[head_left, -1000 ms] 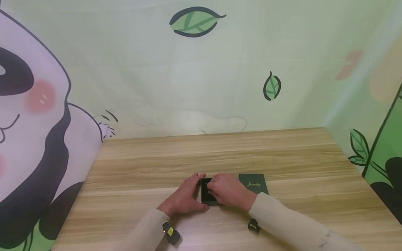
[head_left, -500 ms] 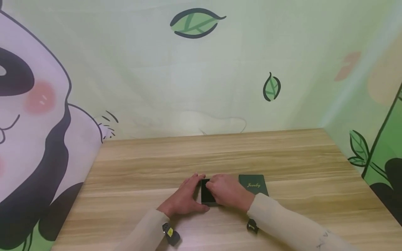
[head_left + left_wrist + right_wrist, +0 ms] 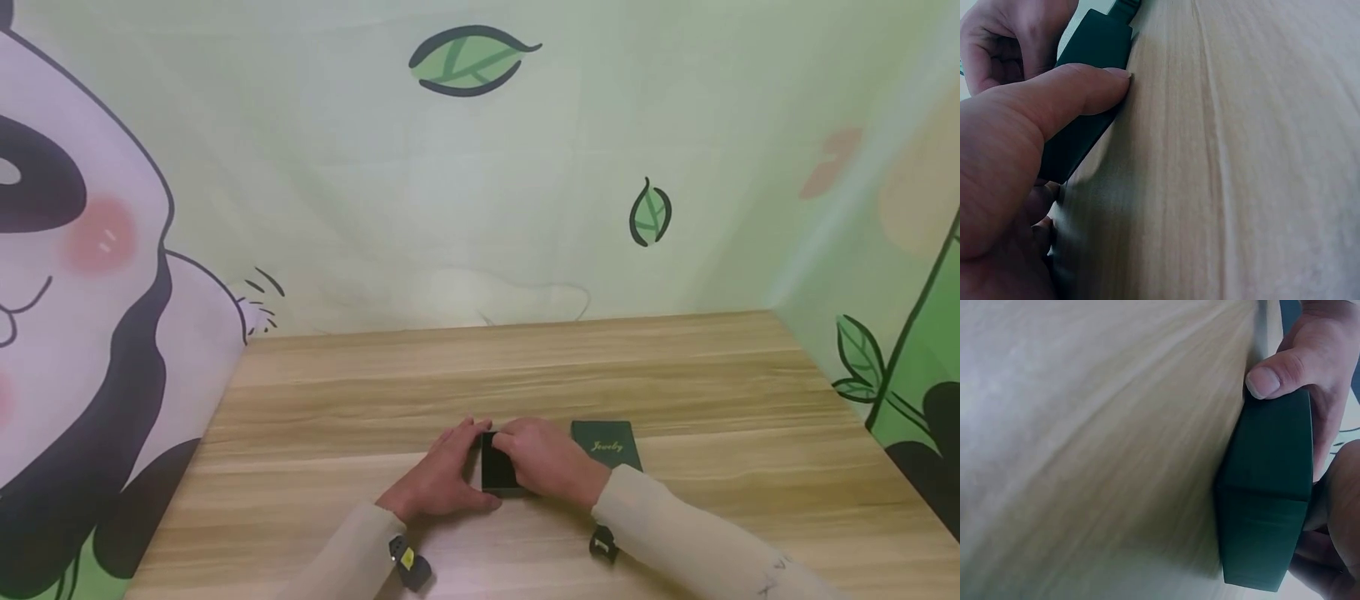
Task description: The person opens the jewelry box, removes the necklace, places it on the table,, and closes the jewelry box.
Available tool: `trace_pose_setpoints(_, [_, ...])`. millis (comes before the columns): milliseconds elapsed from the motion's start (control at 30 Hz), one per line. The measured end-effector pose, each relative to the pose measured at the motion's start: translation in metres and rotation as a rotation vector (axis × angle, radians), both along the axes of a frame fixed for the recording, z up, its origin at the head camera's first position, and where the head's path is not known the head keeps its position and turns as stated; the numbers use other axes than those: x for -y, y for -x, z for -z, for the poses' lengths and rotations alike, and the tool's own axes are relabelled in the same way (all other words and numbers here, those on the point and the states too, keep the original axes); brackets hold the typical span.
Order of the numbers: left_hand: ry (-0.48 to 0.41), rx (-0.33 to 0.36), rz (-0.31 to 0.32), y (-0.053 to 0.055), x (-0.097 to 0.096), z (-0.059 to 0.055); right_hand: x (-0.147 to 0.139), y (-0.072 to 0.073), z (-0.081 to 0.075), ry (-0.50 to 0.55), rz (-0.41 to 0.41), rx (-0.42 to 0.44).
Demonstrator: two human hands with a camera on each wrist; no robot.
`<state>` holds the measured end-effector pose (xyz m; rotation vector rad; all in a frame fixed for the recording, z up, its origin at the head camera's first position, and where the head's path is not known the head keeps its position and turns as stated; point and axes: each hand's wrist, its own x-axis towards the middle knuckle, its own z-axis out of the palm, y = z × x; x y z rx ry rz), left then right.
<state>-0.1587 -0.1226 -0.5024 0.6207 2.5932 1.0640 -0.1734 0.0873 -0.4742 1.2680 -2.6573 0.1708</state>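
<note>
A small open box (image 3: 497, 471), dark green outside and black inside, sits on the wooden table. My left hand (image 3: 441, 477) holds it from the left, thumb along the near wall and fingers around the far corner. In the left wrist view that thumb lies across the green box wall (image 3: 1094, 44). My right hand (image 3: 553, 460) is over the box's right part, fingers curled and fingertips down at the black inside. What its fingertips have between them is hidden. The right wrist view shows the box's plain green side (image 3: 1266, 456).
A dark green lid (image 3: 606, 443) with gold "Jewelry" lettering lies right of the box, partly behind my right wrist. The wooden table (image 3: 337, 383) reaches back to a green cloth wall (image 3: 337, 167) printed with a panda and leaves.
A thin light-coloured thing seen at the right fingertips a second ago is out of sight now. The right fingers have shifted slightly in the box; the left hand stays put.
</note>
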Motion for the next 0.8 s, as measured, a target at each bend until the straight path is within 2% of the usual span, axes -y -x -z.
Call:
trace_pose_setpoints(467, [0.012, -0.012, 0.016, -0.0001, -0.0003, -0.0015, -0.004, 0.002, -0.0044, 0.085, -0.003, 0.028])
trace_pose_setpoints(800, [0.016, -0.001, 0.013, -0.0003, 0.0003, -0.001, -0.0047, 0.0002, -0.0093, 0.152, -0.03, 0.003])
